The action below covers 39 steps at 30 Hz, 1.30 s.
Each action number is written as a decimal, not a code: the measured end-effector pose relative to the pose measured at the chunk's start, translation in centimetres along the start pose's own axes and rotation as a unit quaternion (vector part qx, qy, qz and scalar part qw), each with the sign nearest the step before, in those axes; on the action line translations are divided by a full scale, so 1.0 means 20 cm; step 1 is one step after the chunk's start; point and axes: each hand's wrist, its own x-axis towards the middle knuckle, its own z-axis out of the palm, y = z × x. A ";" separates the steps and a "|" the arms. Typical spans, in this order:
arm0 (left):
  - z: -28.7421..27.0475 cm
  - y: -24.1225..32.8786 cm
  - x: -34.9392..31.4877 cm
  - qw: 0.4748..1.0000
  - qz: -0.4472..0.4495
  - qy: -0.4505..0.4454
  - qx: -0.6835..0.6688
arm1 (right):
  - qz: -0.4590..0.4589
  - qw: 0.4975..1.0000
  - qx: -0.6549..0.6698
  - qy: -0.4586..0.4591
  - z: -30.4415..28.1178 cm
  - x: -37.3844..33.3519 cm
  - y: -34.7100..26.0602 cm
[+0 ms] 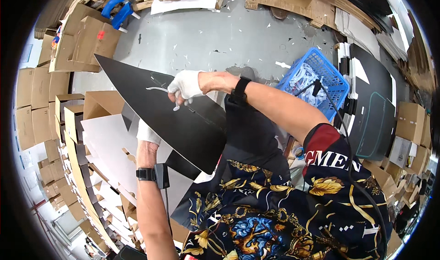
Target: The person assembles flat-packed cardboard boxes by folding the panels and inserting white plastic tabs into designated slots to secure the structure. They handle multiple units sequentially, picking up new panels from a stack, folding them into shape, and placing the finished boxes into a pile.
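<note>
A large black sheet (160, 118) with a pointed far corner is tilted in front of me. My right hand (187, 85), in a white glove, is over its upper face with the fingers curled closed. From them a thin, curved white strip (156, 89) sticks out to the left, close to a slot-like outline in the sheet. A small white end (176, 107) shows below the fingertips. My left hand (147, 134), also gloved in white, reaches under the sheet's left edge. Its fingers are hidden behind the sheet, so its grip does not show.
Pale flat sheets (107, 143) lie beneath on the left, beside rows of cardboard boxes (41, 88). At the right, a blue plastic basket (339, 69) holds several white strips. More black panels (371, 113) lie beyond it. Scraps litter the grey floor (201, 35).
</note>
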 end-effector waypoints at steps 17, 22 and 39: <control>-0.03 -0.03 0.02 0.998 0.006 -0.006 -0.057 | -0.119 0.914 -0.370 0.116 0.05 0.12 0.00; -0.05 -0.04 0.02 0.999 0.008 0.005 -0.051 | -0.093 0.891 -0.439 0.070 0.06 0.14 -0.02; 0.11 -0.14 -0.07 0.957 0.211 0.093 0.177 | -0.056 0.873 -0.471 0.117 0.18 0.11 -0.04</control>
